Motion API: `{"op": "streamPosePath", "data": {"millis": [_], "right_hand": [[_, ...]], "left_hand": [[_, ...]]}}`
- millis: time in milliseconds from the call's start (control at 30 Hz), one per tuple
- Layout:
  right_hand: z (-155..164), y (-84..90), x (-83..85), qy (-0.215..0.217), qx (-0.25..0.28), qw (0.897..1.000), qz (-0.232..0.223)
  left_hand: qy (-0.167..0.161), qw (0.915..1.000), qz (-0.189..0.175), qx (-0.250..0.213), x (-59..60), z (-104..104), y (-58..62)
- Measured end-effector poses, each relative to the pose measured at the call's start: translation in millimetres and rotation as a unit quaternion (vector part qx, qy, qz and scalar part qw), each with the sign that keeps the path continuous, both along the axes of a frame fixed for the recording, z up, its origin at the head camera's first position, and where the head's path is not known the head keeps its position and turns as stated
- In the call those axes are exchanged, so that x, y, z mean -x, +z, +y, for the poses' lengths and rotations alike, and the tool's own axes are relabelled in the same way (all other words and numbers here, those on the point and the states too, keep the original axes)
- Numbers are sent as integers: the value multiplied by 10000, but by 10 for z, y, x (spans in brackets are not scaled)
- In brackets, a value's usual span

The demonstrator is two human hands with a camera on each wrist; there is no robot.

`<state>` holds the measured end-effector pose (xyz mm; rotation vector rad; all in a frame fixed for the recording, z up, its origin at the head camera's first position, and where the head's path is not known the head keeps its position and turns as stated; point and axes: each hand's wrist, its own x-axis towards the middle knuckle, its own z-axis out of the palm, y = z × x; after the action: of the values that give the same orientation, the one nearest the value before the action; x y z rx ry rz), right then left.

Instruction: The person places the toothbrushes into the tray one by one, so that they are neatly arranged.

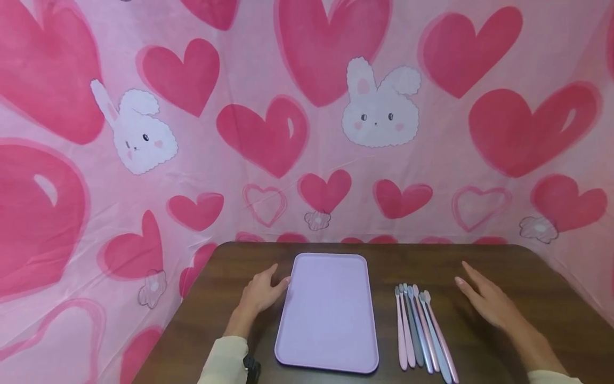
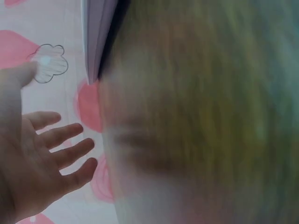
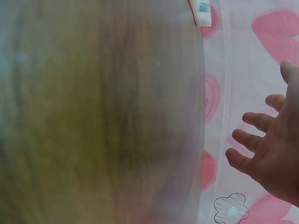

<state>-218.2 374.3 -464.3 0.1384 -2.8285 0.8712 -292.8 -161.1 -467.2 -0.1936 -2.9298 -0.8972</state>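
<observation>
A lavender rectangular tray point(image 1: 330, 314) lies flat on the dark wood table, and its edge point(image 2: 97, 37) shows at the top of the left wrist view. Just left of the tray is my left hand point(image 1: 261, 290), fingers extended and thumb toward the tray's side, holding nothing. To the tray's right several toothbrushes point(image 1: 402, 341) in pink, grey and blue lie side by side, bristle heads pointing away from me. My right hand point(image 1: 491, 301) is to the right of them, apart from the brushes, with its fingers spread and nothing in its grasp. One brush head point(image 3: 203, 13) appears in the right wrist view.
The wood table point(image 1: 384, 261) has rounded far corners. Behind it and at the left hangs a pink cloth point(image 1: 307, 160) printed with hearts, rabbits and flowers. A dark band point(image 1: 251, 368) is on my left wrist, below a light sleeve point(image 1: 224, 360).
</observation>
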Motion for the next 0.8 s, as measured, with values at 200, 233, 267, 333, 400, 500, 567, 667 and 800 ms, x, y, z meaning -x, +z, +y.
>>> {"op": "streamPosePath", "data": {"millis": [200,233,267,333,400,500,567,667,800], "right_hand": [[-45,44,-61,-183,243,9988,-373],[-60,53,-58,-209,262,9986,-417],[-75,60,-51,-218,254,9986,-415],[-98,62,-41,-217,176,9990,-350],[-125,55,-43,-199,70,9992,-328],[-176,35,-61,-145,-50,9992,-374],[-205,38,-72,-149,-122,9989,-423],[-250,22,-95,-170,-201,9986,-460],[-293,25,-94,-221,-407,9982,-394]], "left_hand": [[-30,9994,-109,-327,0,54,-37],[-24,9995,-93,-307,7,55,-29],[-10,9996,-79,-272,17,57,-18],[2,9998,-53,-210,28,63,-3],[-25,9999,-30,-159,28,66,-4],[-50,9999,-82,-112,23,71,-10],[-93,9998,-111,-105,30,83,-14],[-177,9994,-211,-192,31,95,-22],[-341,9979,-319,-459,37,111,-20]]}}
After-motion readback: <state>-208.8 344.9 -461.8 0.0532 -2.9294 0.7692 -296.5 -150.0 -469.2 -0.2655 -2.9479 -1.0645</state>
